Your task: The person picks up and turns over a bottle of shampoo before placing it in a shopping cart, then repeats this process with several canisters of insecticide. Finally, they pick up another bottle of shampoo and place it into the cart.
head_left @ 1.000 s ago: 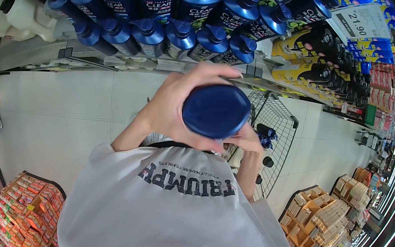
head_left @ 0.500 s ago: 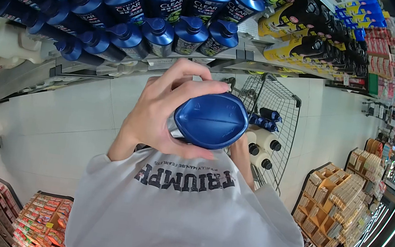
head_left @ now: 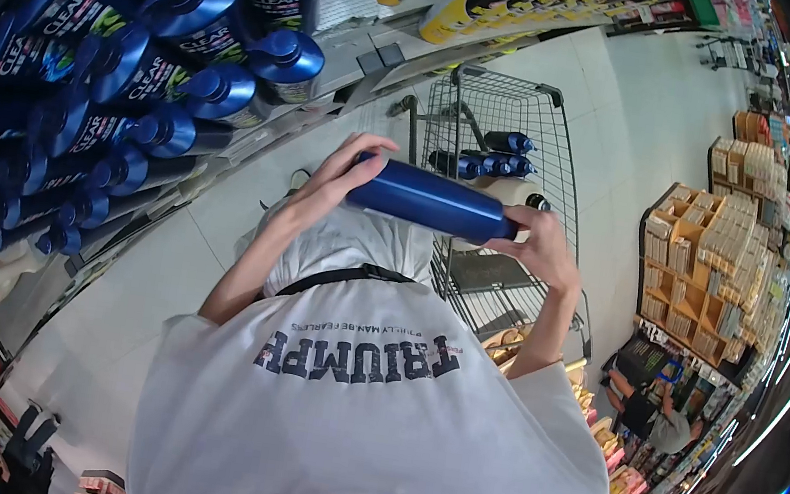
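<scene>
A blue pump bottle (head_left: 432,200) lies sideways in front of my chest, held between both hands. My left hand (head_left: 332,180) is closed around its base end, at the left. Around the neck and pump end, my right hand (head_left: 544,250) is closed, hiding most of the pump. The side of the bottle facing me is plain dark blue, with no label showing. Just beyond it stands a wire shopping cart (head_left: 569,160). Inside the cart lie several blue pump bottles (head_left: 482,163) and a cream container with a black cap (head_left: 504,192), partly hidden by the held bottle.
Shelves at the left carry rows of blue CLEAR pump bottles (head_left: 191,11). Yellow and black bottles (head_left: 447,17) stand farther along the shelf edge (head_left: 381,58). Wooden display racks (head_left: 706,261) are at the right. A person (head_left: 659,416) is at the lower right, another person (head_left: 33,449) at the lower left.
The bottle has turned from base-on to sideways, and my right hand now shows on its pump end. My view has swung right, so the shelf sits farther left and more of the cart shows.
</scene>
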Motion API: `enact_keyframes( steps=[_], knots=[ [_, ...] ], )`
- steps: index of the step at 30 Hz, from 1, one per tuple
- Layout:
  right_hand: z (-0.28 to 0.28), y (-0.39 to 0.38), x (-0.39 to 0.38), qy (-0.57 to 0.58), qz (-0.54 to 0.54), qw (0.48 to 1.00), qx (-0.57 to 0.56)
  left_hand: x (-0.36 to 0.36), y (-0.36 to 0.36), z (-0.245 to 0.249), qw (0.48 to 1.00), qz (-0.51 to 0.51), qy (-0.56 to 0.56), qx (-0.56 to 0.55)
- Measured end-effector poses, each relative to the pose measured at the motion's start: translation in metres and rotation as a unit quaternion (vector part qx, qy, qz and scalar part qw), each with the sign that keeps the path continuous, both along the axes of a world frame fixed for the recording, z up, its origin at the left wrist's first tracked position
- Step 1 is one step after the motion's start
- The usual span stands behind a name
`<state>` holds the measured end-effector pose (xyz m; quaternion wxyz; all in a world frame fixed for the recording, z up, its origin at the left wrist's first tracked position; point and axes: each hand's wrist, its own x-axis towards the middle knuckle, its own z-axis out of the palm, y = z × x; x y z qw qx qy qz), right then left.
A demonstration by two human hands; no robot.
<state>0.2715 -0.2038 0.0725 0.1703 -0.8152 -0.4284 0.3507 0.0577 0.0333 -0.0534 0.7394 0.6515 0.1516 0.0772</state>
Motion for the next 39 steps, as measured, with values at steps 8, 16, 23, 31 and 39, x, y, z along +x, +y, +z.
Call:
enact_keyframes(
  steps=[8, 16, 23, 31, 39],
  knots=[
    [0.010, -0.018, 0.110, -0.093, -0.118, 0.989, 0.005, 0.139, -0.034, -0.057, 0.863, 0.053, 0.158, -0.476],
    [-0.195, 0.012, 0.228, -0.324, 0.072, 0.924, -0.189, 0.121, -0.034, -0.092, 0.848, 0.172, 0.204, -0.458],
    [-0.362, -0.015, 0.288, -0.255, 0.159, 0.930, -0.213, 0.059, -0.033, -0.099, 0.766, 0.419, 0.171, -0.457],
    [-0.436, -0.024, 0.262, -0.286, 0.224, 0.887, -0.286, 0.026, -0.025, -0.069, 0.770, 0.490, 0.148, -0.381],
    [-0.395, -0.036, 0.251, -0.221, 0.130, 0.949, -0.183, 0.042, -0.021, -0.059, 0.810, 0.432, 0.135, -0.373]
  ],
)
